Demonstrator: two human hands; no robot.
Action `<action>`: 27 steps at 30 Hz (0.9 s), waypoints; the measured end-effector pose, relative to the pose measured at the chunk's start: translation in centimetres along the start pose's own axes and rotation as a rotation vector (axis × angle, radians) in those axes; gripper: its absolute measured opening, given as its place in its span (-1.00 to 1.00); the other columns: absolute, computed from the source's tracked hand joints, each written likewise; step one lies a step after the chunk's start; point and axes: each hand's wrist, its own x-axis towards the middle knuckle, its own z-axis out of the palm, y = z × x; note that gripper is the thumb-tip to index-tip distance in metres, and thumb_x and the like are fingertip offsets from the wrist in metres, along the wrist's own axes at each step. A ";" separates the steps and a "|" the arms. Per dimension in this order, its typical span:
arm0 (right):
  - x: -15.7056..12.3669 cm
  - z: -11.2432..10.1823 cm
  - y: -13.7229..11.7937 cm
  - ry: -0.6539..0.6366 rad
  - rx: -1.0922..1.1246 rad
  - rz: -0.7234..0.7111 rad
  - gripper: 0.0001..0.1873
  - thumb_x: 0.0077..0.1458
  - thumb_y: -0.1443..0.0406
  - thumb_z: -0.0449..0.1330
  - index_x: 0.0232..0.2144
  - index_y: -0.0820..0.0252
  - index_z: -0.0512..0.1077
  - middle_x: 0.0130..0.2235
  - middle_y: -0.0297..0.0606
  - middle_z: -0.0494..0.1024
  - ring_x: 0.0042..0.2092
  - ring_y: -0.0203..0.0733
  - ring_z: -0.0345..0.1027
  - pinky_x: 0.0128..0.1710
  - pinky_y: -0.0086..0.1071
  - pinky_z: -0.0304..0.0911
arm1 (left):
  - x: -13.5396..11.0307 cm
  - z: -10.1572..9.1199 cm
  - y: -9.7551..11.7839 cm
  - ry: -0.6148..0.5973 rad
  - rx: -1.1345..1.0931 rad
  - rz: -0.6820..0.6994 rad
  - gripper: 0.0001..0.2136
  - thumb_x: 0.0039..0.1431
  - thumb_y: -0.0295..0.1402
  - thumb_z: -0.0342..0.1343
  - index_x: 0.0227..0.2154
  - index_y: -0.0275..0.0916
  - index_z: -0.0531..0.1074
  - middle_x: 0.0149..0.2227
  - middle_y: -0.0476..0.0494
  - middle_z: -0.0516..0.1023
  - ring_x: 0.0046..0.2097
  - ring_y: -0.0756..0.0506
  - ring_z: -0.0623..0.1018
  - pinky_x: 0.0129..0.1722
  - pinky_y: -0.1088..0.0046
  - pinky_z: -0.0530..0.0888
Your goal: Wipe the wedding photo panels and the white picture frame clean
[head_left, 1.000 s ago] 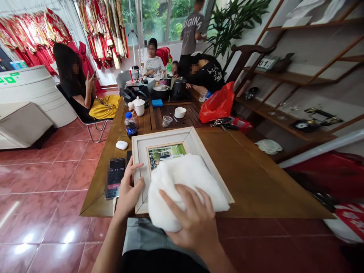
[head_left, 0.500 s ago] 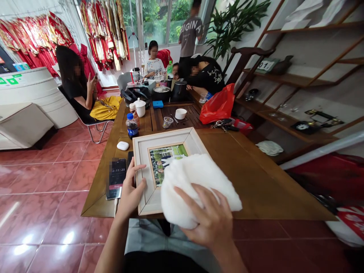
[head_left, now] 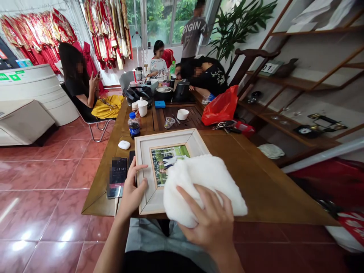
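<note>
A light wooden picture frame (head_left: 148, 197) with a pale mat lies at the near edge of the table, a photo (head_left: 170, 155) of people outdoors in its middle. My left hand (head_left: 133, 189) grips the frame's left side, thumb and index finger over the border. In my right hand (head_left: 207, 216) is a bunched white cloth (head_left: 204, 170), pressed on the frame's lower right part. The cloth hides that corner and some of the photo. Left of the frame, close to my left hand, lies a phone (head_left: 117, 176) with a cable plugged in.
On the wooden table (head_left: 256, 182) stand a dark drink bottle (head_left: 134, 125), a white earbud case (head_left: 124, 145), a white bowl (head_left: 182, 114), a red plastic bag (head_left: 220, 108) and keys (head_left: 226, 126). Several people are around the table's far side. Shelves (head_left: 301, 83) rise at right.
The cloth's right end has slid slightly right and toward me under my right hand. My left hand keeps its place on the frame. The whole view has shifted a little.
</note>
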 end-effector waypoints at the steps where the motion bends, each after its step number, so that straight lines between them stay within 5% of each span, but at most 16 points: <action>1: 0.3 0.3 -1.0 -0.017 0.045 -0.010 -0.44 0.13 0.08 0.17 0.16 0.05 0.43 0.03 -0.01 0.46 0.01 0.16 0.38 0.12 0.11 0.10 | 0.0 0.0 -0.1 0.000 -0.005 0.000 -0.69 0.23 -0.41 0.12 0.02 -0.08 0.49 0.48 -0.12 0.05 0.50 -0.23 0.01 0.46 0.09 0.00; 8: 1.5 1.7 -4.4 -0.045 0.163 -0.053 -0.40 0.06 0.08 0.20 0.17 0.01 0.46 0.05 -0.04 0.47 0.04 0.13 0.34 0.15 0.07 0.04 | 0.1 -0.1 -0.1 -0.029 -0.068 -0.009 -0.71 0.24 -0.30 0.21 0.02 -0.08 0.48 0.51 -0.10 -0.03 0.51 -0.24 -0.02 0.44 0.16 0.05; 20: -0.1 -0.8 3.6 -0.049 -0.039 0.001 -0.47 0.14 0.16 0.17 0.17 0.04 0.43 0.02 -0.05 0.47 0.01 0.10 0.40 0.08 -0.02 0.14 | 0.0 -0.1 0.2 -0.009 0.016 0.009 -0.74 0.22 -0.39 0.10 -0.03 -0.13 0.50 0.48 -0.20 0.05 0.51 -0.23 -0.02 0.45 0.07 0.00; 27: 0.5 -1.0 3.3 -0.089 -0.080 0.035 -0.51 0.14 0.16 0.18 0.14 0.02 0.45 0.04 -0.06 0.47 0.01 0.09 0.39 0.09 0.00 0.13 | -0.1 0.0 0.2 -0.001 0.024 0.005 -0.73 0.22 -0.39 0.09 -0.02 -0.13 0.49 0.48 -0.20 0.04 0.51 -0.24 -0.01 0.45 0.05 0.00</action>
